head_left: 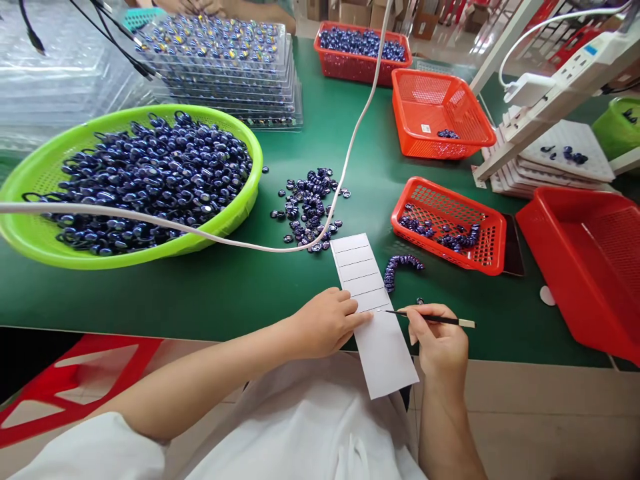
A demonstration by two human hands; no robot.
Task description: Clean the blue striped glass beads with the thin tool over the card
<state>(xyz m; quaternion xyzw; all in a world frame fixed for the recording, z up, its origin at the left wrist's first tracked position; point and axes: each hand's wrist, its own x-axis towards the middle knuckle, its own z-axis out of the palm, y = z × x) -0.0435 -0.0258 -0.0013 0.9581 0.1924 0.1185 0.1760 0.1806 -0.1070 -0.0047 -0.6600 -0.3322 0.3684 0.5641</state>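
We rest our left hand (327, 323), unclenched, on the lined card (385, 363), which overhangs the table's (273, 287) edge, and pinch a slim tool (450, 321) in our right hand (443, 347), its tip at the card. Beyond lie a curved row of blue pieces (391, 271) and a red basket (495, 263).

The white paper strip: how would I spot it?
On the green table, find the person's left hand at the near edge. The white paper strip lies under its fingers, jutting past that edge. Unlike the red baskets and dark pieces nearby, it is flat, with thin lines across its far part.
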